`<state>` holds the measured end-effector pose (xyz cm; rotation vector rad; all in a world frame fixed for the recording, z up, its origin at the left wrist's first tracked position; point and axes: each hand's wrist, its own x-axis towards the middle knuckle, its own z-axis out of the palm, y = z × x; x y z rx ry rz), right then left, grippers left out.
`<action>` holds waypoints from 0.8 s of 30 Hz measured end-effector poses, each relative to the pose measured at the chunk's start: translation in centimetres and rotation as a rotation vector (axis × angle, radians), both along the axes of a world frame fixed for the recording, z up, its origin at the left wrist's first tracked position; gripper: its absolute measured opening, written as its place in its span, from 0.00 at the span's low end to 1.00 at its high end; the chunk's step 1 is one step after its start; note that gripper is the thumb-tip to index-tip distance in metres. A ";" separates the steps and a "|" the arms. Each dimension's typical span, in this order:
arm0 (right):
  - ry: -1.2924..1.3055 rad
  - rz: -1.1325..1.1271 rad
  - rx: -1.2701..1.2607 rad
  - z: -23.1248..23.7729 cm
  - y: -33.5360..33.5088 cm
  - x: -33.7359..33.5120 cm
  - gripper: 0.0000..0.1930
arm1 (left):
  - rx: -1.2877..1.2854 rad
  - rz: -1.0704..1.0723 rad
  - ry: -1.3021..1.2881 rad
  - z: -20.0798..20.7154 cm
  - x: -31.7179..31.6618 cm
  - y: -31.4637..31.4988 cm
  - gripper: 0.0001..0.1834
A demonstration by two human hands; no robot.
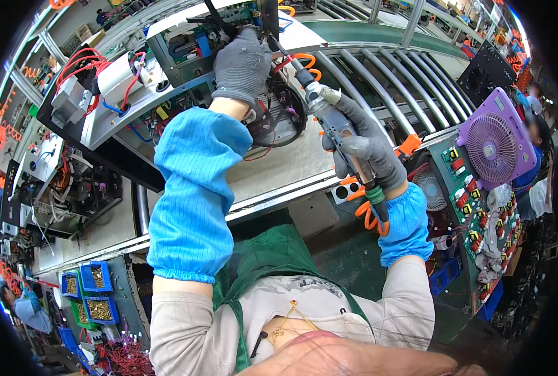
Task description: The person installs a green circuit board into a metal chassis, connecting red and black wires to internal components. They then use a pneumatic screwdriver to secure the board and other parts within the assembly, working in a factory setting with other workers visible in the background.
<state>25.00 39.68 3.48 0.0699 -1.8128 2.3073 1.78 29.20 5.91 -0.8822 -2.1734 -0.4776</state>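
Note:
A grey-gloved right hand, my right hand (370,147), is wrapped around a pneumatic screwdriver (335,122) with a green collar at its lower end. Its long thin bit slants up and left, its tip close to the left glove at the open metal chassis (172,56). My left hand (244,66), also in a grey glove, reaches into this chassis with its fingers curled beside a black cable (219,15). What those fingertips grip is hidden. Below the hands, a loop of black cables (288,109) lies within the unit, and wiring and boards show inside it.
A roller conveyor (398,88) runs off to the right. The purple fan (495,138) stands beside green circuit boards (473,219). Orange coiled hose (368,216) hangs under the screwdriver. Blue bins of screws (100,310) sit lower left, near another wired unit (66,194). People work at both sides.

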 end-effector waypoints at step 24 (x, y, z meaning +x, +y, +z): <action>-0.020 -0.053 0.075 -1.6 0.5 -1.2 0.38 | 0.346 -0.238 -0.059 -2.5 1.1 -1.6 0.16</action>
